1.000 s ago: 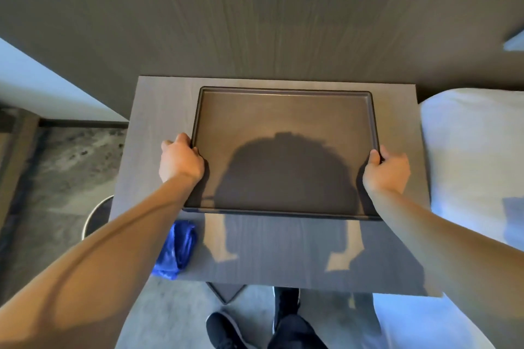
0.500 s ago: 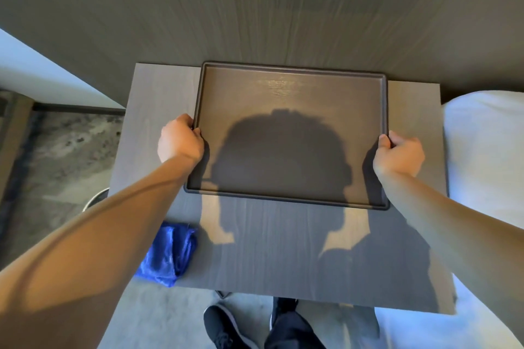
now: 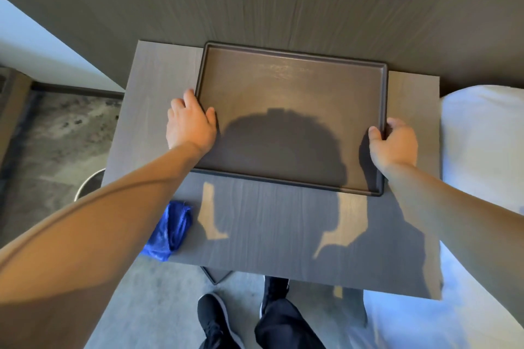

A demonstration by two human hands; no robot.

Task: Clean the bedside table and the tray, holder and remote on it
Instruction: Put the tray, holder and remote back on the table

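A dark brown rectangular tray (image 3: 286,85) lies empty on the grey wood bedside table (image 3: 263,232), its far rim against the wall panel. My left hand (image 3: 190,123) lies flat over the tray's left rim, fingers straightened and thumb on the tray floor. At the right rim, my right hand (image 3: 394,142) grips with the thumb inside and the fingers curled round the outside. A crumpled blue cloth (image 3: 170,231) sits at the table's front left corner, partly under my left forearm. No holder or remote is in view.
A white bed (image 3: 485,139) borders the table on the right. A round metal-rimmed bin (image 3: 86,185) stands on the floor at the left, mostly hidden by my arm. My black shoes (image 3: 214,317) are on the floor in front of the table.
The tray has slid away from me until it meets the wall. My left hand has gone from a clenched grip on the rim to a flat, loosened rest.
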